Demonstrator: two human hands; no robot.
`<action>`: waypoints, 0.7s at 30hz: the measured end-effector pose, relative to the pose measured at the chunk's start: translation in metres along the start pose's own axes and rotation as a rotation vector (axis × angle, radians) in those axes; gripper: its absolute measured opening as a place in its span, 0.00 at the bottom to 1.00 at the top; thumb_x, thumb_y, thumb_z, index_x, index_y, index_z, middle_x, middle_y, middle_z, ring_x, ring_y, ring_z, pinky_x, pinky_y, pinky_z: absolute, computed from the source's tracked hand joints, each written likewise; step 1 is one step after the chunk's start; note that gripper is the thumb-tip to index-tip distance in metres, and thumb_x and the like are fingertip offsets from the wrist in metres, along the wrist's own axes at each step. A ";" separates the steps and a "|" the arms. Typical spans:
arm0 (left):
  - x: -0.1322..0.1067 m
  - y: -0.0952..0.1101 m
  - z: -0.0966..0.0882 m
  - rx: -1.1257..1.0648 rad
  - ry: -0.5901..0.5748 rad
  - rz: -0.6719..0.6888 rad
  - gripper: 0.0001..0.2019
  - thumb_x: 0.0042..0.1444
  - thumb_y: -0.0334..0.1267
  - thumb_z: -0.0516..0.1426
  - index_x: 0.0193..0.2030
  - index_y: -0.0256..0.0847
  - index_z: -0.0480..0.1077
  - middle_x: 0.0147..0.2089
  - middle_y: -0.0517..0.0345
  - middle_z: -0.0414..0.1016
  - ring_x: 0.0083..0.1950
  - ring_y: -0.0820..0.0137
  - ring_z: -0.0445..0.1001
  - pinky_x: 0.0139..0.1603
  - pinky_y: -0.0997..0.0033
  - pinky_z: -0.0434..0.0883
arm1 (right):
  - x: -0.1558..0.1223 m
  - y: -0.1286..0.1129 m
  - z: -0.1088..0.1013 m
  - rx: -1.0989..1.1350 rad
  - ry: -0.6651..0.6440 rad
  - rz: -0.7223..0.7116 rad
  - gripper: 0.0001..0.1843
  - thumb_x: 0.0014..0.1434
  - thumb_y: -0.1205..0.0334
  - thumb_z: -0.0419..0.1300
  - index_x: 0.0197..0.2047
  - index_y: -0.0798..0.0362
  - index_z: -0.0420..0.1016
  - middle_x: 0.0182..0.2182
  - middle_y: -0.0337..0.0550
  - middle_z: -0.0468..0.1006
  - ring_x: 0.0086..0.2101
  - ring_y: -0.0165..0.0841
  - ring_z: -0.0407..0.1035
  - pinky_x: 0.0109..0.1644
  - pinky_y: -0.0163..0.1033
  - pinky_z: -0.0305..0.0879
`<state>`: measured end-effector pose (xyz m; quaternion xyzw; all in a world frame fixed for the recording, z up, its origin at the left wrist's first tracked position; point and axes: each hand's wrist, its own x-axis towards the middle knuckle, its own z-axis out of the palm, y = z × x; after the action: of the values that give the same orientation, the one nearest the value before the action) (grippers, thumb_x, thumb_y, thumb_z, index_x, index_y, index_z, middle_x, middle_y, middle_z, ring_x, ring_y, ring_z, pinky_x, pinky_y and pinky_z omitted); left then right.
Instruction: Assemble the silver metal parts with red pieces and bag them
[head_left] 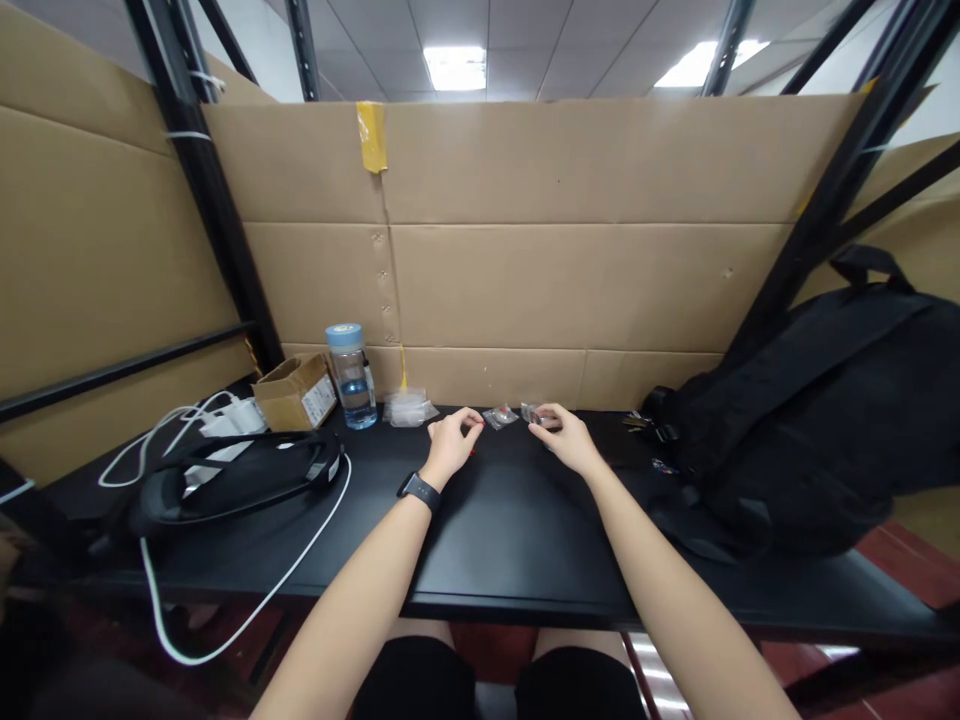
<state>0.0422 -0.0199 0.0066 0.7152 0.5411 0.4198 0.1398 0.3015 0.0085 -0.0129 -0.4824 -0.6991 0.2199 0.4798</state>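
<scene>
Both my arms reach forward over a black table point(487, 540). My left hand point(450, 443), with a black wristband below it, rests on the tabletop with fingers curled and pinched together; something small and red shows at its fingertips, too small to name. My right hand point(564, 432) is closed on a small clear plastic bag point(534, 414) holding small parts. A second small clear bag point(500, 416) lies on the table between the two hands.
At the back left stand a water bottle point(352, 377) with a blue cap, a small cardboard box point(296, 392) and a pile of clear bags point(408, 408). A black headset point(232, 480) with white cables point(247, 600) lies left. A black backpack point(810, 410) fills the right. Cardboard walls surround.
</scene>
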 end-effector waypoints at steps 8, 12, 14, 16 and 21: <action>0.000 -0.003 0.007 -0.216 0.016 -0.022 0.05 0.59 0.40 0.63 0.38 0.45 0.81 0.42 0.58 0.85 0.46 0.63 0.82 0.56 0.62 0.72 | -0.010 -0.024 0.036 0.264 -0.015 0.003 0.24 0.54 0.43 0.68 0.46 0.51 0.73 0.48 0.52 0.81 0.45 0.42 0.79 0.45 0.45 0.77; -0.001 0.003 0.009 -0.273 -0.016 -0.007 0.06 0.58 0.40 0.63 0.38 0.46 0.82 0.42 0.56 0.86 0.47 0.61 0.82 0.54 0.61 0.73 | -0.013 -0.034 0.041 0.353 -0.031 -0.012 0.25 0.52 0.45 0.69 0.47 0.50 0.71 0.50 0.54 0.81 0.50 0.43 0.78 0.50 0.46 0.76; -0.002 0.006 0.011 -0.316 -0.020 0.002 0.06 0.58 0.39 0.63 0.41 0.45 0.81 0.41 0.57 0.85 0.47 0.61 0.82 0.54 0.62 0.73 | -0.015 -0.038 0.042 0.364 -0.058 -0.025 0.25 0.52 0.47 0.70 0.48 0.50 0.71 0.51 0.54 0.81 0.52 0.43 0.78 0.51 0.46 0.75; -0.003 0.008 0.011 -0.365 -0.028 0.015 0.10 0.57 0.39 0.63 0.47 0.46 0.78 0.40 0.58 0.85 0.46 0.63 0.82 0.54 0.63 0.73 | -0.017 -0.041 0.044 0.372 -0.092 -0.042 0.24 0.53 0.49 0.71 0.49 0.50 0.72 0.51 0.53 0.81 0.52 0.43 0.77 0.53 0.46 0.75; -0.007 0.016 0.011 -0.359 0.002 0.019 0.16 0.57 0.35 0.62 0.53 0.46 0.71 0.41 0.59 0.83 0.48 0.64 0.82 0.57 0.60 0.71 | -0.021 -0.046 0.047 0.435 -0.108 -0.070 0.20 0.53 0.56 0.72 0.48 0.49 0.75 0.50 0.50 0.81 0.52 0.42 0.77 0.53 0.45 0.74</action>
<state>0.0611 -0.0293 0.0074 0.6833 0.4509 0.5116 0.2610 0.2405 -0.0225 -0.0079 -0.3307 -0.6763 0.3743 0.5415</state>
